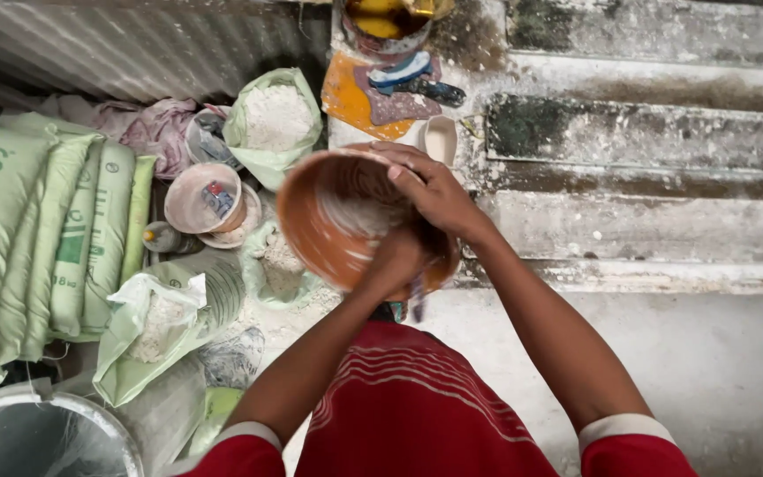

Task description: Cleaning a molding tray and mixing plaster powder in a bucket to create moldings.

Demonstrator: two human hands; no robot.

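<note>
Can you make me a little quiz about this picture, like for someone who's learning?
1. True or false: both hands are on the orange bowl.
2. Which hand grips the bowl's upper rim? A) left hand B) right hand
3. What fills the open green bag behind the bowl?

Key:
1. True.
2. B; its fingers curl over the rim, while the left hand is at the bowl's lower side.
3. White powder.

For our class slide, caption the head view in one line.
Both hands, left and right, grip a powder-smeared orange bowl beside open powder bags.
</note>
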